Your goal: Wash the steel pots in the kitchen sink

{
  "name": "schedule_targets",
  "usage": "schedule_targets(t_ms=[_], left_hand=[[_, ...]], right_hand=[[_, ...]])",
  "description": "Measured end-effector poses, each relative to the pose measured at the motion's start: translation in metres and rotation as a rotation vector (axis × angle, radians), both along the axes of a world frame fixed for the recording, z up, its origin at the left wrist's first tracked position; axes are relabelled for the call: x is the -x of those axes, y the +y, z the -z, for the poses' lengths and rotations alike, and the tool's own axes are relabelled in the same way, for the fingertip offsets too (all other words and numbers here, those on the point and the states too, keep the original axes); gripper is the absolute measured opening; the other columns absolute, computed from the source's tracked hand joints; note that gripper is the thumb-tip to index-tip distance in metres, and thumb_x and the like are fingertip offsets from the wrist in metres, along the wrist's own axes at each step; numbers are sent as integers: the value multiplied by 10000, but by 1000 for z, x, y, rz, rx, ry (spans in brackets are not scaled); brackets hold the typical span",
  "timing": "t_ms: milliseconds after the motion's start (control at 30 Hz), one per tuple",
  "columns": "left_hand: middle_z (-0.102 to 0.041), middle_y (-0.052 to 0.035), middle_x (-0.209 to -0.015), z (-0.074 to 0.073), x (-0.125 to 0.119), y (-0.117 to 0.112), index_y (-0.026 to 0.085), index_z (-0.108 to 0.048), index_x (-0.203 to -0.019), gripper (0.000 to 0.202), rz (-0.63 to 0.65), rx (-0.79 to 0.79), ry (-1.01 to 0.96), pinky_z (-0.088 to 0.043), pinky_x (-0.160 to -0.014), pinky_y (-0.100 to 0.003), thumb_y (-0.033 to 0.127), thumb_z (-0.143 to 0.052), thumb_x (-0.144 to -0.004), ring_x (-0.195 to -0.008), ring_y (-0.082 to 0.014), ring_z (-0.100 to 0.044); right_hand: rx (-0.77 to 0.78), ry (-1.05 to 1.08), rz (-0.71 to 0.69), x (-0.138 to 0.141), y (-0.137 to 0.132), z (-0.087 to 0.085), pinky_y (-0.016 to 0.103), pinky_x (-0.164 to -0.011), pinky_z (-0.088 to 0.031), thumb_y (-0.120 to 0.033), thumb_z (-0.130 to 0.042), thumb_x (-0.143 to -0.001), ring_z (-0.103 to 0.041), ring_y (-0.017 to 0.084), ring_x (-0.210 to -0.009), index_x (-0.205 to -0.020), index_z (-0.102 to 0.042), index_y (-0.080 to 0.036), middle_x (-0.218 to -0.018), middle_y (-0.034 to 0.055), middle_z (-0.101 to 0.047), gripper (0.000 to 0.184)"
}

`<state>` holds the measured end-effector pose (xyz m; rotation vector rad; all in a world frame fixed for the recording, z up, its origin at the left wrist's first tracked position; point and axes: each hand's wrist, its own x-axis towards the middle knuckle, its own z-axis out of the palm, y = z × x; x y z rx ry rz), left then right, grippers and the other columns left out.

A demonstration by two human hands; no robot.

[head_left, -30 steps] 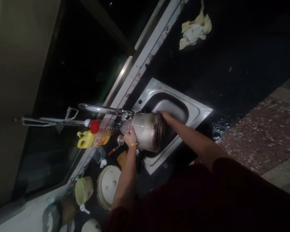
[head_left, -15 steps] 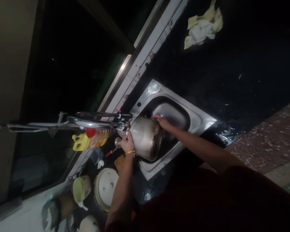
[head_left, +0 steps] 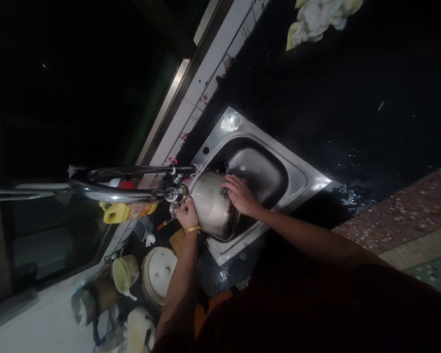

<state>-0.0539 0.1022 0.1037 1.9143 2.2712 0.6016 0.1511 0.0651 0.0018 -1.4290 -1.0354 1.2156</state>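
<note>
A large metal pot (head_left: 209, 206) with scorched, blackened marks near its base lies tilted on its side over the steel sink (head_left: 264, 169). At the pot's rim, below the tap (head_left: 176, 193), my left hand (head_left: 187, 214) is closed on it. My right hand (head_left: 240, 195) lies on the pot's upper side near the base, fingers curled over a small dark scrubber (head_left: 224, 191), mostly hidden under them. The pot's inside cannot be seen.
Left of the sink are a yellow bottle (head_left: 121, 212), a brush-like tool with an orange handle (head_left: 164, 224), a round white lid (head_left: 160, 272) and a green-rimmed container (head_left: 123, 274). Crumpled cloths (head_left: 319, 22) lie on the dark counter (head_left: 338, 98). A tiled ledge (head_left: 194, 105) runs behind.
My right hand has moved from the pot's far base edge onto its upper side, towards the left. My left hand stays at the rim. The view has shifted slightly.
</note>
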Motion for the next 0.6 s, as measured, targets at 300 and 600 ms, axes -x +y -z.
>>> schedule_targets(t_ms=[300,600], left_hand=[[-420,34,-489,2,0,0,189,-461,-506,430,6,-11,-4,-348,-552,-234,494,-498,-807,-549,-107,-430],[-495,-2,-518,-2,-7,3,181,-590,-596,417,-21,68,118,-361,-587,-255,480,-477,-864,-594,-155,-517]], right_hand=[[269,344,126,-13,13,9,384,-1019,-417,-153,-480,-704,-568,208,-1084,-1044,-634,-262,-1117,5,-654,389],[296,307,111,-17,9,-6,297,-830,-451,-230,-539,-728,-565,171,-881,-962,-626,-255,-940,-17,-654,250]])
